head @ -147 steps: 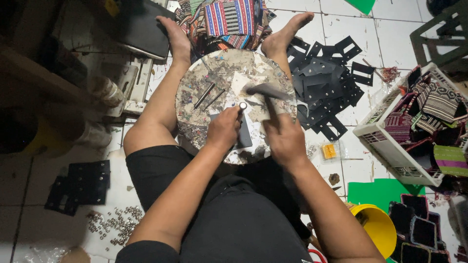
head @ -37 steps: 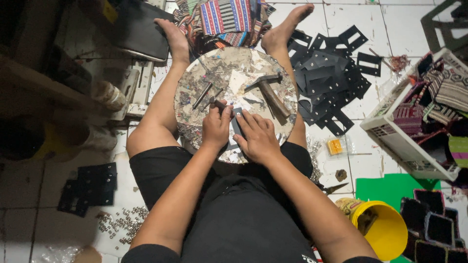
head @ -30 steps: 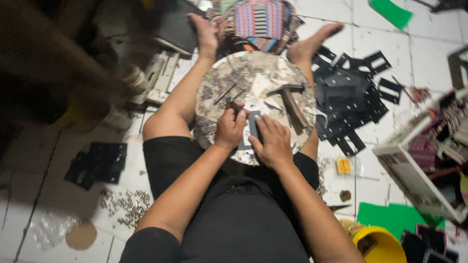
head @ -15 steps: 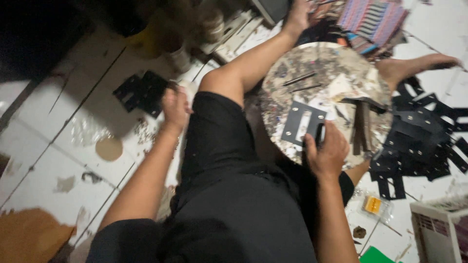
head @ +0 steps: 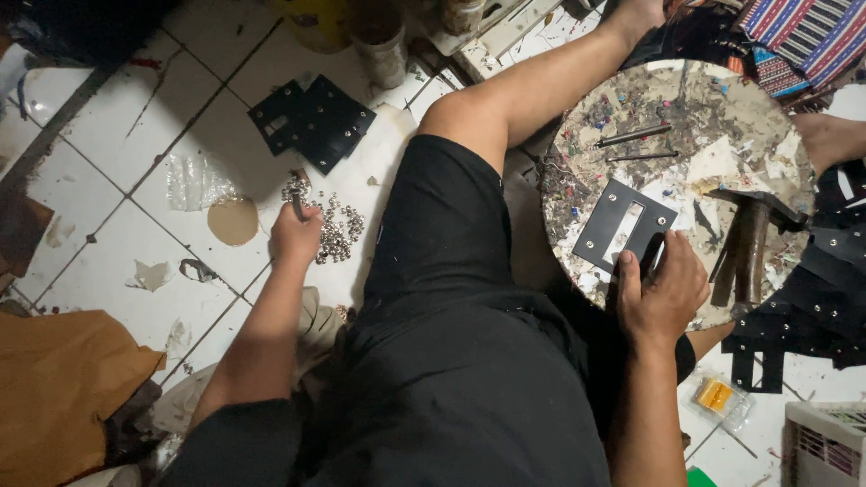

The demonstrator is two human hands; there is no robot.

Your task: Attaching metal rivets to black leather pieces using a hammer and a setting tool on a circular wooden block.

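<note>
Now black plate (head: 622, 226) diagonal, upper-right.

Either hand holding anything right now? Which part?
Right hand grips a dark tool by its lower end, beside the black plate on the round block. Left hand is in the pile of small metal studs; a hold cannot be told.
</note>
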